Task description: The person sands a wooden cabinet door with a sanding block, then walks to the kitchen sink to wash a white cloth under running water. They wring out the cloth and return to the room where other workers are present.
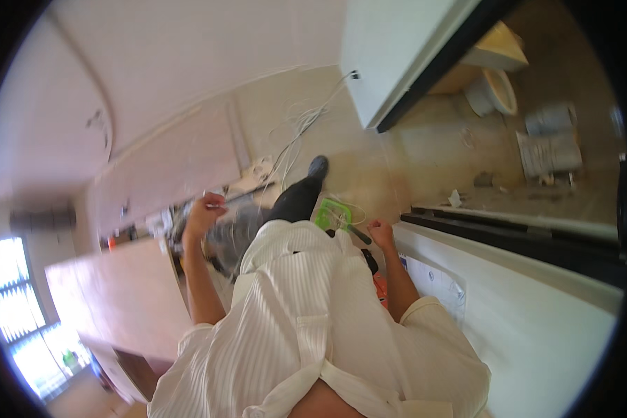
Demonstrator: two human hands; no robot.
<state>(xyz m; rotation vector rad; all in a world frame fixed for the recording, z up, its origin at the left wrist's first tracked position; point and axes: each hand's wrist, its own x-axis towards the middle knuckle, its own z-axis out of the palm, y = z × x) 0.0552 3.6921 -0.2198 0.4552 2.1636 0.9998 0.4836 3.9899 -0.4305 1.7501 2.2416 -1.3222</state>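
Observation:
My left hand point(207, 211) is raised in front of me on the left, its fingers bent in toward the thumb. A tiny pale spot shows by the fingertips, too small to name. My right hand point(380, 234) hangs to the right with its fingers curled in, and I see nothing in it. Closest to it is a dark handle point(359, 235) that slants out of a bright green plastic basket point(325, 212) on the floor. Both hands are apart from the basket. Below my left hand lies a greyish, plastic-looking bundle point(231, 237), partly hidden by my arm and shirt.
White cables point(303, 125) run across the floor to a wall socket point(354, 74). A dark door track point(508, 244) borders a room with a white toilet point(493, 93) and bags point(549, 153). Pale boards point(167, 167) and a wooden panel point(122, 296) stand on the left.

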